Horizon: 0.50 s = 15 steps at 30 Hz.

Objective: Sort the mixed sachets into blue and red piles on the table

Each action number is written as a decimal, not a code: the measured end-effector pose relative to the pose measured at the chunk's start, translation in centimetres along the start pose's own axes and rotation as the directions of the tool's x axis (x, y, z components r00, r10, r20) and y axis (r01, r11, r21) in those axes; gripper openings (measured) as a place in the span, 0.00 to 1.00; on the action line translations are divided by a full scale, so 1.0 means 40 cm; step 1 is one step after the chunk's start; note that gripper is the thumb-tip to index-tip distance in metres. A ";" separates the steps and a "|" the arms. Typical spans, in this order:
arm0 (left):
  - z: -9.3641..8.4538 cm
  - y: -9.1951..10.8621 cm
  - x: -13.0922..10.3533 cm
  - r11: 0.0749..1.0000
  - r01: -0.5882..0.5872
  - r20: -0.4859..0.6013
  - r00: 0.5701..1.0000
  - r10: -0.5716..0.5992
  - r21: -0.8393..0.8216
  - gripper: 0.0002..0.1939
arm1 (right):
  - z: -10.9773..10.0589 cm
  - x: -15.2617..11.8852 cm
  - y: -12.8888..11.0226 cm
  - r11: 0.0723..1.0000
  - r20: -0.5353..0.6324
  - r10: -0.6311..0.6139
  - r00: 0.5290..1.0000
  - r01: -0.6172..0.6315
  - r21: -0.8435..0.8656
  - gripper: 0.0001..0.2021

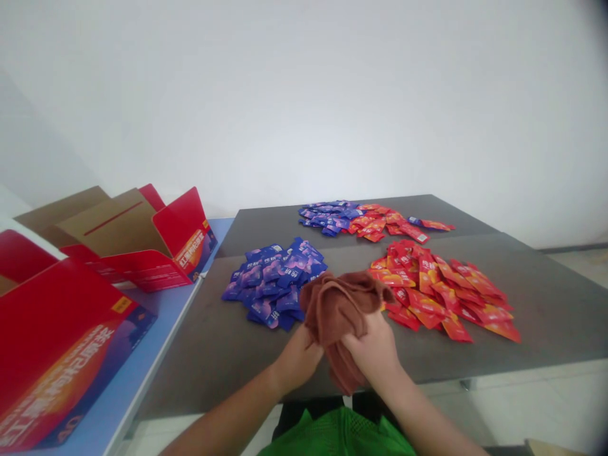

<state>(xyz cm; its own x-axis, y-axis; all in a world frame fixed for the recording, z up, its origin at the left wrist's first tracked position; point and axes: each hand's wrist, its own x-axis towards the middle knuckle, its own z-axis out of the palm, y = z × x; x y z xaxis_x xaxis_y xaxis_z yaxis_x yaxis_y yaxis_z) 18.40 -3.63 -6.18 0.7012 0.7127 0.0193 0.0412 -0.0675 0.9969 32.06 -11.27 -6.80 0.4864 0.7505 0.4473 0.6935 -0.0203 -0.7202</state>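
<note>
A bunched brown cloth [336, 310] is held up between both hands over the front of the dark table [209, 354]. My left hand [300, 358] grips its left side, fingers closed and partly hidden by the folds. On the other side my right hand [375, 348] is closed on it too, thumb on top. One end of the cloth hangs down between the wrists. Just behind it on the left lies a pile of blue-purple packets [275, 278]. To the right spreads a pile of red-orange packets [437, 291].
Farther back lie a smaller heap of blue packets [327, 215] and red packets [380, 221] touching it. Open red cardboard boxes [61, 342] with raised flaps stand on a blue surface [166, 316] along the left. A white wall [304, 95] rises behind the table.
</note>
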 end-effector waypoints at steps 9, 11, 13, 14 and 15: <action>-0.196 0.015 0.120 0.898 0.090 -0.064 0.996 -0.069 0.431 0.15 | -0.046 0.088 0.087 0.901 -0.335 0.348 0.876 -0.214 0.377 0.28; -0.232 0.019 0.157 0.741 0.140 -0.091 0.990 -0.107 0.656 0.16 | -0.039 0.064 0.081 0.867 -0.273 0.366 0.890 -0.219 0.447 0.29; -0.249 0.026 0.171 0.540 0.166 -0.158 0.986 -0.062 0.825 0.17 | -0.031 0.034 0.082 0.852 -0.215 0.376 0.901 -0.244 0.464 0.29; -0.250 0.031 0.171 0.459 0.170 -0.179 0.984 -0.023 0.872 0.16 | -0.028 0.019 0.086 0.848 -0.199 0.381 0.903 -0.256 0.464 0.30; -0.247 0.036 0.168 0.412 0.161 -0.185 0.982 0.020 0.897 0.15 | -0.026 0.003 0.092 0.846 -0.191 0.388 0.902 -0.266 0.462 0.30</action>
<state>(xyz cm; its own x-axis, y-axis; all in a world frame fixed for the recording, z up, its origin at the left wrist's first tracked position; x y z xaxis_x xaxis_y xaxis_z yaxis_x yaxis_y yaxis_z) 16.16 7.97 -3.86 0.5579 0.8282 0.0529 0.7680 -0.5394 0.3452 35.25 -11.94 -8.84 0.8092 0.5427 0.2253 0.2117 0.0883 -0.9733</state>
